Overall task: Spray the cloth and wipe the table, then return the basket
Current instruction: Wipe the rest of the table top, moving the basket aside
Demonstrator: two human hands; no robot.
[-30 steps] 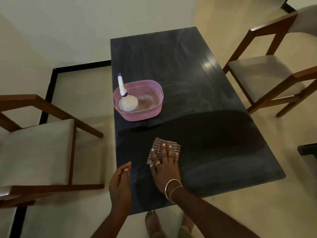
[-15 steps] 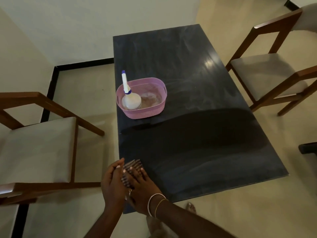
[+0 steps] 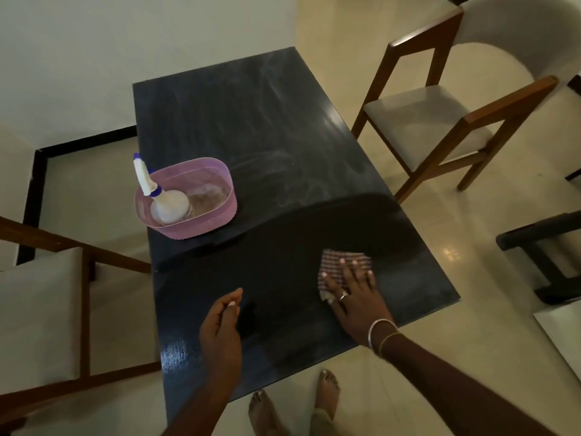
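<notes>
Dark table (image 3: 283, 127): basket (image 3: 201, 226), cloth (image 3: 344, 262).

Your right hand (image 3: 355, 297): one silver-toned ring (image 3: 343, 295) on a finger and nails (image 3: 342, 261) painted a pale shade; at the wrist, one white bangle (image 3: 375, 328) and one thin gold bangle (image 3: 388, 338), side by side. Your left hand (image 3: 220, 328): pale-painted thumbnail. Your feet (image 3: 264, 413): bare, toenails pale-painted, with a light-coloured trouser hem (image 3: 320, 420) at the right one.

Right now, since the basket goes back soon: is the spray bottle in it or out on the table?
In: the spray bottle sits inside the pink basket, at its left end, nozzle rising above the rim.
</notes>
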